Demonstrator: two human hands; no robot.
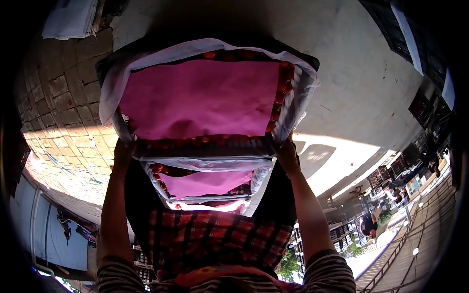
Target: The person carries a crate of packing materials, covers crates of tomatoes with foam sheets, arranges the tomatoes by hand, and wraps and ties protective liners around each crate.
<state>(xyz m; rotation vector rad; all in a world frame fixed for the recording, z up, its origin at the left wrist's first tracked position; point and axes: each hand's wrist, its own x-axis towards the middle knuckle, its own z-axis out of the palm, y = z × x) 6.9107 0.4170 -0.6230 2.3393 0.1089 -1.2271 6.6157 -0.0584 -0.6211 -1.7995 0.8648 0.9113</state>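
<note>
A dark crate (pixel 219 148) fills the upper middle, lined with whitish translucent plastic film (pixel 111 95). A pink paper sheet (pixel 200 100) covers most of its contents; round red fruit (pixel 279 96) shows along the edges, its kind too dark to tell. My left hand (pixel 123 152) grips the crate's near left corner, and my right hand (pixel 288 154) grips the near right corner. Shadow and the film partly hide the fingers of both. Nearer my body, beyond the crate's near side, is a second lined crate (pixel 212 184) with pink paper and red fruit.
Brick paving (pixel 61 100) lies to the left, smooth concrete floor (pixel 342 78) to the right. Stacked dark crates (pixel 398 36) stand at the upper right. White sheets (pixel 71 19) sit at the upper left. Several people, one a person in dark clothes (pixel 369 224), are far off at right.
</note>
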